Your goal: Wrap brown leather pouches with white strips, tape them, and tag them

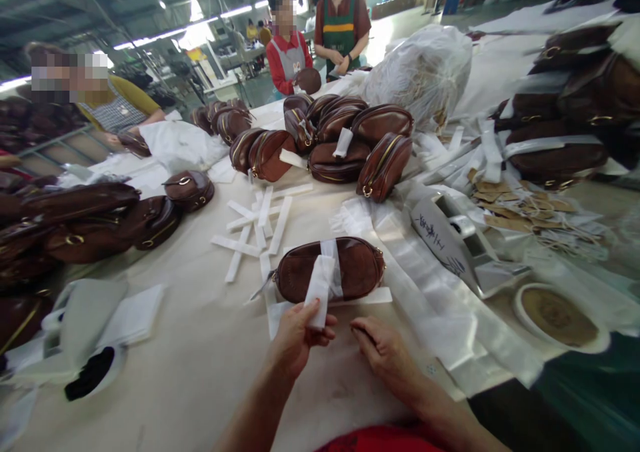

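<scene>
A brown leather bag (295, 272) lies flat in front of me, with a thin whitish strip wrapped across its middle. My left hand (299, 332) pinches a folded strip of white paper (319, 292) between thumb and fingers, and the strip overlaps the bag's front. Just right of it, my right hand (377, 345) hovers below the bag's lower edge with its fingers curled together. Whether anything small sits in those fingers is hidden. Beneath the bag, a white strip (377, 297) sticks out to the right.
Loose white strips (260, 219) lie beyond the bag. Brown bags (345, 122) are grouped further back, and more (90, 219) are piled at left. A grey tape dispenser (450, 239) and a round dish (557, 315) stand at right. Co-workers (343, 25) stand across the table.
</scene>
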Tool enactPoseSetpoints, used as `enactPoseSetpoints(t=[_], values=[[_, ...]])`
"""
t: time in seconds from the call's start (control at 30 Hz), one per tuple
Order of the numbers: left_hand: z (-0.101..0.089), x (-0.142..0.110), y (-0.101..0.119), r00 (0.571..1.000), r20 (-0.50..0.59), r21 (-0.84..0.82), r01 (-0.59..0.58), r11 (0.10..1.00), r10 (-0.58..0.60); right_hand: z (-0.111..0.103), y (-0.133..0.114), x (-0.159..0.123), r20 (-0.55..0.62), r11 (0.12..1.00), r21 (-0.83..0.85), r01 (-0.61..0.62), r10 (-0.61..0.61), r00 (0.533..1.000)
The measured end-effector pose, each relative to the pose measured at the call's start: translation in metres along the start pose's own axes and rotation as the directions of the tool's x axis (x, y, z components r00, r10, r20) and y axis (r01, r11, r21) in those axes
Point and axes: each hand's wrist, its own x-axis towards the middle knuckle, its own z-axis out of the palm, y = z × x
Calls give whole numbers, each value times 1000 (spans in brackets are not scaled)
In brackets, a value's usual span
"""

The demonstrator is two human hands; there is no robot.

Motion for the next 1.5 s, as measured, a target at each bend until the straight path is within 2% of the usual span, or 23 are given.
enactPoseSetpoints(t=[0.1, 0.27, 0.5, 0.6, 0.77, 0.93, 1.17, 1.33, 1.4, 1.43, 1.5], values=[[5, 4, -8, 995, -66, 24, -77, 997, 79, 1, 2, 0, -1, 1000, -1, 2, -2, 1000], [6, 7, -20, 986, -103, -1, -132, 991, 131, 1, 5, -3, 2, 1000, 5, -16, 16, 1000], [-2, 1, -22, 996, -7, -15, -94, 995, 94, 0, 5, -4, -24, 999, 15, -43, 43, 999], [-4, -2, -23, 995, -4, -10, -97, 995, 97, -1, 5, -4, -11, 999, -4, -49, 49, 999], [-4, -1, -26, 994, -20, 15, -108, 994, 108, -1, 0, 5, -13, 999, -44, 31, -32, 999], [-4, 1, -25, 995, -7, -44, -101, 994, 101, 0, -9, 18, -7, 990, -73, 118, -119, 993], [-6, 0, -26, 995, 35, -65, -90, 994, 92, 7, -9, 21, 22, 984, -63, 168, -167, 986], [-10, 1, -29, 993, 40, 63, -113, 992, 110, 4, -4, 16, 16, 986, -96, 138, -137, 990], [-14, -2, -28, 987, -13, 171, -155, 973, 160, 0, 1, 14, 24, 985, -132, 109, -106, 994], [-17, -5, -26, 973, -64, 230, -202, 952, 222, -2, 5, 12, 23, 984, -150, 95, -93, 995], [-24, -11, -22, 901, -176, 340, -322, 884, 396, -6, 13, 8, 23, 981, -173, 82, -80, 997]])
